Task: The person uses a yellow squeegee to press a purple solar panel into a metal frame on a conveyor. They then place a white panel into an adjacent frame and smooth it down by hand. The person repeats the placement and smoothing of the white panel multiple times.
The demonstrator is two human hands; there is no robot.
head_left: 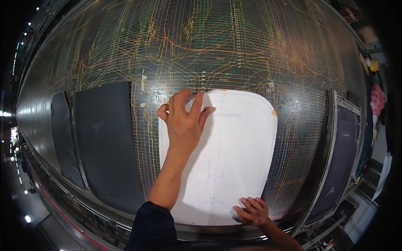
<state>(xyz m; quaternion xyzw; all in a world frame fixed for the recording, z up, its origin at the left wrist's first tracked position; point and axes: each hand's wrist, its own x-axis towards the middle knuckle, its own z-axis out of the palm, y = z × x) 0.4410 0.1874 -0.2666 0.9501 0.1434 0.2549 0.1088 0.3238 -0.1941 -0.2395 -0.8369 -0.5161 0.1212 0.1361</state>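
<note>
A white pattern sheet (234, 154) with rounded corners lies on the dark work table in front of me. Faint lines and lettering mark its surface, and bits of orange tape sit along its edge. At the sheet's far left part, my left hand (184, 115) reaches over it with bent, parted fingers. The fingertips touch down near the far edge, and the thumb lies apart on the sheet. My right hand (253, 211) rests on the near right corner, its fingers spread on the sheet. Neither hand visibly grips anything.
The dark table (117, 54) is covered in yellow, green and orange lines. Left of the sheet lie a large dark panel (104, 142) and a narrower dark piece (65, 138). On the right stands a metal-edged frame (331, 154) with a dark mesh. A metal rail runs along the near edge.
</note>
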